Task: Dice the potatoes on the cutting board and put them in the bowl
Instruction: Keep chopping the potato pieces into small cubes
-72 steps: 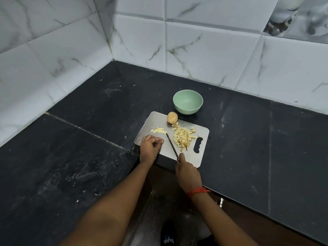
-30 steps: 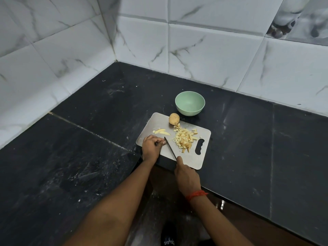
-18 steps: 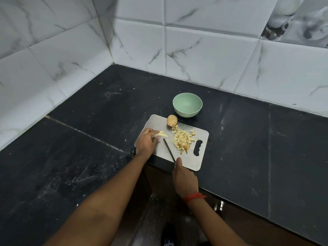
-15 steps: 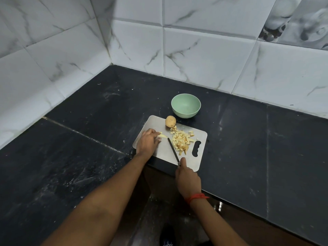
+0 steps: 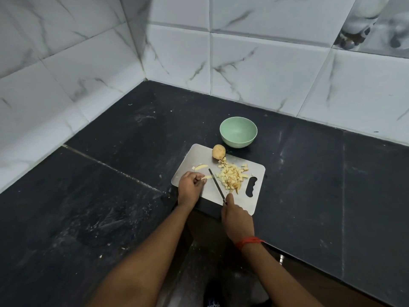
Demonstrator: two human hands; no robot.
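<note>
Left fingers [image 5: 200,178] pinch potato strip [image 5: 207,177] | right fingers [image 5: 230,199] grip knife [image 5: 217,186] | no legible writing

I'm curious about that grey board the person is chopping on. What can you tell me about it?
The cutting board is a thin, pale grey rectangle with rounded corners and a wavy handle slot at its right end; it may be metal. It lies flat and slightly skewed on the black counter, its near edge overhanging the counter's front. On it rest a whole potato, a pile of diced pieces, some strips and the knife.
</note>
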